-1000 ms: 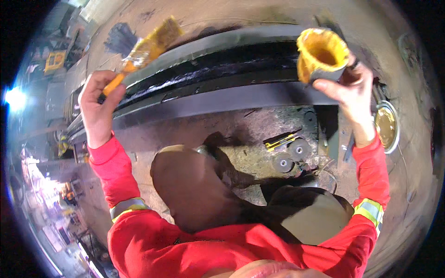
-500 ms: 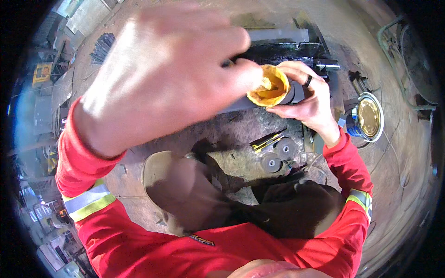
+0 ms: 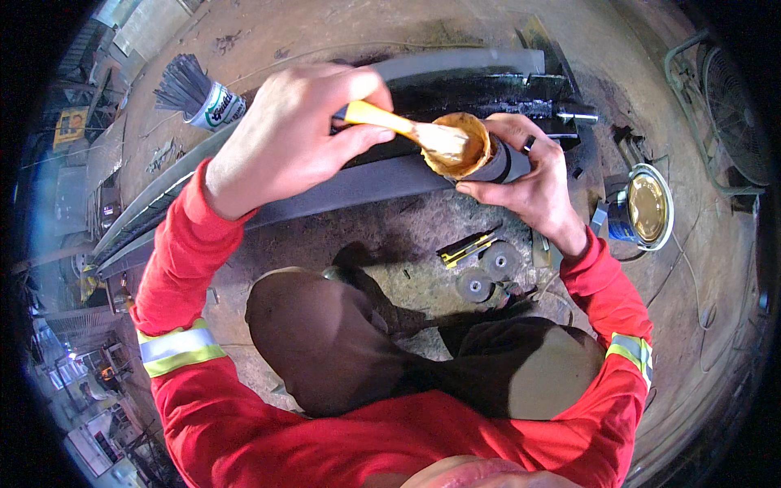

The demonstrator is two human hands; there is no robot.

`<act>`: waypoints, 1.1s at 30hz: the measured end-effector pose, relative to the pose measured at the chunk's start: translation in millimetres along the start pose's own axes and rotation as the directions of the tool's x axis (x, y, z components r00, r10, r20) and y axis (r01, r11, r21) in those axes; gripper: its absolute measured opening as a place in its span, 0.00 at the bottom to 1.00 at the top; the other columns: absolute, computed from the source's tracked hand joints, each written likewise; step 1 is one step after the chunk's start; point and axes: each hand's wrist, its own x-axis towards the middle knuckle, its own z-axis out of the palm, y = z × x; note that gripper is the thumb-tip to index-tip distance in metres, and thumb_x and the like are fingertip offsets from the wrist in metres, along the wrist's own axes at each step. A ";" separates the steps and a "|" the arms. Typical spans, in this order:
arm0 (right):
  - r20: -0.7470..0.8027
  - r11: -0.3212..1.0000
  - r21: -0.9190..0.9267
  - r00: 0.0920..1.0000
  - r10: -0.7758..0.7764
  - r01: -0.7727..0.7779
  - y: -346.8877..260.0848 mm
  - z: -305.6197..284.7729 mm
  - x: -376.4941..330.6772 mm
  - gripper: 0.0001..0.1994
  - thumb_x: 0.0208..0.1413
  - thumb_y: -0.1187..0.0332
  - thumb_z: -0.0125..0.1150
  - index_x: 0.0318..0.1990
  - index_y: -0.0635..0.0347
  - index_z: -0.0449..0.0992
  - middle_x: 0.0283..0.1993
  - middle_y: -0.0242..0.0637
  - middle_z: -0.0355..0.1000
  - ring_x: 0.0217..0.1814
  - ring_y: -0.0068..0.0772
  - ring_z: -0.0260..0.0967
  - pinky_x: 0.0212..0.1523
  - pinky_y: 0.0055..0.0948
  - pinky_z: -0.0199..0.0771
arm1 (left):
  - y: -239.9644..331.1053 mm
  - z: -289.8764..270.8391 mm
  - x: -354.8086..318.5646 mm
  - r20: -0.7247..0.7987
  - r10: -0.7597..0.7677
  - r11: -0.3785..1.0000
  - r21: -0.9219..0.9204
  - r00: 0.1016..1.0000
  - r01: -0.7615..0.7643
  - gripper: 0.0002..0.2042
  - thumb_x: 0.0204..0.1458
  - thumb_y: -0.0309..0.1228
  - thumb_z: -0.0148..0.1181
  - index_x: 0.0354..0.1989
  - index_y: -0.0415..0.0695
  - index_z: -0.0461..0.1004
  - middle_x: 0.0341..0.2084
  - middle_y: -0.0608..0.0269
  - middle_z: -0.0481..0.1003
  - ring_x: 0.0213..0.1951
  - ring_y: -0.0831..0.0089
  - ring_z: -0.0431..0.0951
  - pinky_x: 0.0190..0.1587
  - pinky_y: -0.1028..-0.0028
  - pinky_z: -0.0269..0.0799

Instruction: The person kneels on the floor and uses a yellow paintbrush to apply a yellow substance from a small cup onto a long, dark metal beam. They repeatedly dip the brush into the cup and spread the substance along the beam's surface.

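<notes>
My left hand (image 3: 285,130) pinches a paintbrush (image 3: 378,116) by its yellow and dark handle, fingers closed on it. The bristles are coated in pale yellowish paint and slant down into the mouth of a small cup (image 3: 495,167). This cup is dark outside, with an uneven rim and inner wall smeared yellow-orange. My right hand (image 3: 543,183) wraps round it from the right, a black ring on one finger, and tilts its mouth toward my left hand. How much paint lies inside cannot be seen.
Long dark steel beams (image 3: 325,195) lie across the floor beyond my knees. At right stand an open paint bucket (image 3: 649,207) and a large fan (image 3: 732,114). A bucket of dark rods (image 3: 215,110) sits far left. Grinding discs (image 3: 474,286) lie near a yellow-black tool (image 3: 469,250).
My left hand has drawn back from close before the camera, so the brush handle now shows. The cup stays in my right hand, its mouth turned slightly more leftward.
</notes>
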 end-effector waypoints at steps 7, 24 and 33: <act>-0.033 0.999 -0.002 0.998 0.052 -0.052 3.1 4.3 0.5 0.32 0.28 0.65 0.80 0.47 0.65 0.78 0.45 0.40 0.75 0.48 0.34 0.73 0.54 0.30 0.70 | -37.1 29.7 -34.1 -0.007 -0.206 0.892 -0.412 0.978 0.185 0.09 0.52 0.29 0.65 0.38 0.38 0.75 0.31 0.65 0.75 0.36 0.78 0.73 0.43 0.77 0.67; -0.068 0.992 0.038 0.991 -0.119 0.122 12.3 5.7 -3.9 0.31 0.29 0.67 0.81 0.47 0.64 0.79 0.46 0.42 0.76 0.50 0.37 0.73 0.55 0.34 0.71 | 12.7 -38.8 -16.0 -0.156 0.223 0.917 0.369 0.962 -0.153 0.12 0.38 0.27 0.69 0.34 0.41 0.79 0.30 0.62 0.75 0.34 0.68 0.74 0.40 0.70 0.68; 0.036 0.969 -0.021 0.969 -0.245 0.245 8.8 5.0 0.3 0.33 0.25 0.69 0.80 0.49 0.61 0.79 0.48 0.41 0.74 0.50 0.40 0.72 0.54 0.36 0.70 | 43.5 14.4 3.6 -0.039 0.556 0.702 0.557 0.830 -0.444 0.10 0.28 0.33 0.59 0.23 0.46 0.74 0.24 0.68 0.69 0.32 0.70 0.71 0.41 0.67 0.68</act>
